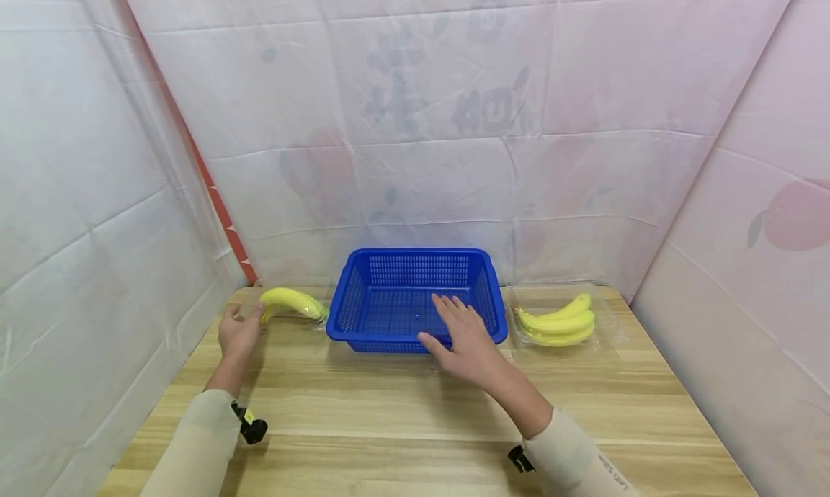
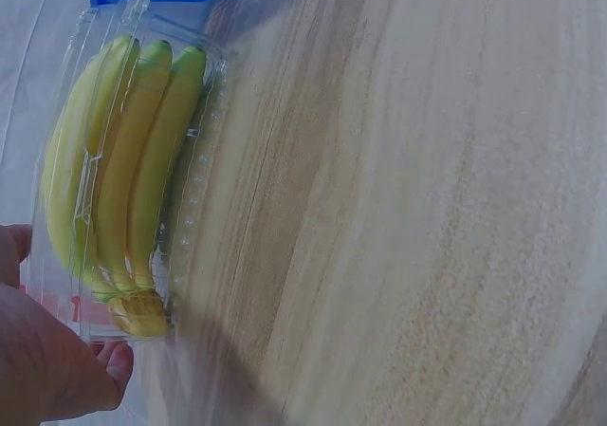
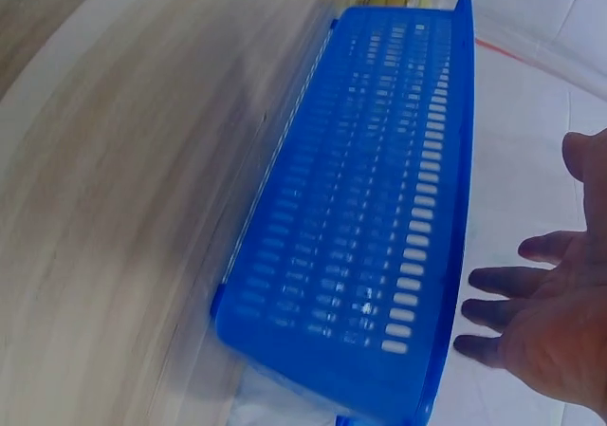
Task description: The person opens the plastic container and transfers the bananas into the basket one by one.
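A clear plastic clamshell box (image 2: 199,189) of yellow bananas (image 1: 292,302) sits at the left of the table. My left hand (image 1: 238,334) grips its near-left end, with the thumb and fingers on either side of the plastic in the left wrist view. Beside it, in the middle, stands a blue perforated plastic basket (image 1: 389,337), with nothing lying inside. My right hand (image 1: 470,347) is spread over the basket's front right part, fingers extended and holding nothing. In the right wrist view those fingers hover above the rim, apart from it.
A second clear box (image 1: 608,317) with bananas (image 1: 559,325) lies right of the basket. The wooden table (image 1: 382,418) extends toward me. White printed cloth (image 1: 415,180) hangs behind and along both sides. Black straps circle both sleeve cuffs.
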A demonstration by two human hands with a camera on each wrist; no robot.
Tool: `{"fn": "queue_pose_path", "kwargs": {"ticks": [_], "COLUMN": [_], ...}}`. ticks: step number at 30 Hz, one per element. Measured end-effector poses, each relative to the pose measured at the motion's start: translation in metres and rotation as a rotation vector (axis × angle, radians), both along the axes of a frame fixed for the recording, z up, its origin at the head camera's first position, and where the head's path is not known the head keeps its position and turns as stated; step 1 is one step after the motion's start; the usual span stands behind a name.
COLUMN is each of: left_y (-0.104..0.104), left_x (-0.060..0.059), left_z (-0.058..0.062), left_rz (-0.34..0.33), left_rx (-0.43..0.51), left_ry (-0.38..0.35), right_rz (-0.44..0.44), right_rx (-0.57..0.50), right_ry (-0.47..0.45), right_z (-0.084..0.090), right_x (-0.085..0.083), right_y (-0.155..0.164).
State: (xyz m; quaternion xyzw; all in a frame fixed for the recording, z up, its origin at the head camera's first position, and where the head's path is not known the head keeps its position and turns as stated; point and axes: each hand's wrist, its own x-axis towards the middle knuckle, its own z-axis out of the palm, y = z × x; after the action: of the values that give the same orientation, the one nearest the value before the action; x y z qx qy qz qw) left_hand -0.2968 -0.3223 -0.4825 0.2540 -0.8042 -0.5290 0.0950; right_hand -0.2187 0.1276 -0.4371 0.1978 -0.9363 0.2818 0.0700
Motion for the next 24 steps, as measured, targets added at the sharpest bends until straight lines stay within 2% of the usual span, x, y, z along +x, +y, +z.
{"fn": "queue_pose_path", "kwargs": {"ticks": [8,14,24], "left_y": [0.0,-0.002,-0.002], "left_x": [0.006,0.011,0.021], "left_z": [0.001,0.001,0.003], "left_rz": [-0.007,-0.017,-0.029], "left_rx": [0.0,-0.023,-0.011], "left_ry": [-0.011,-0.004,-0.027], "right_rz": [0.116,0.197,0.333], "right_rx": [-0.084,-0.111,-0.042], "right_ry": [0.037,0.112,0.052], "right_z": [0.001,-0.002,-0.009], "right_x": [0.008,0.014,0.025], "right_y": [-0.023,-0.043,-0.077]}}
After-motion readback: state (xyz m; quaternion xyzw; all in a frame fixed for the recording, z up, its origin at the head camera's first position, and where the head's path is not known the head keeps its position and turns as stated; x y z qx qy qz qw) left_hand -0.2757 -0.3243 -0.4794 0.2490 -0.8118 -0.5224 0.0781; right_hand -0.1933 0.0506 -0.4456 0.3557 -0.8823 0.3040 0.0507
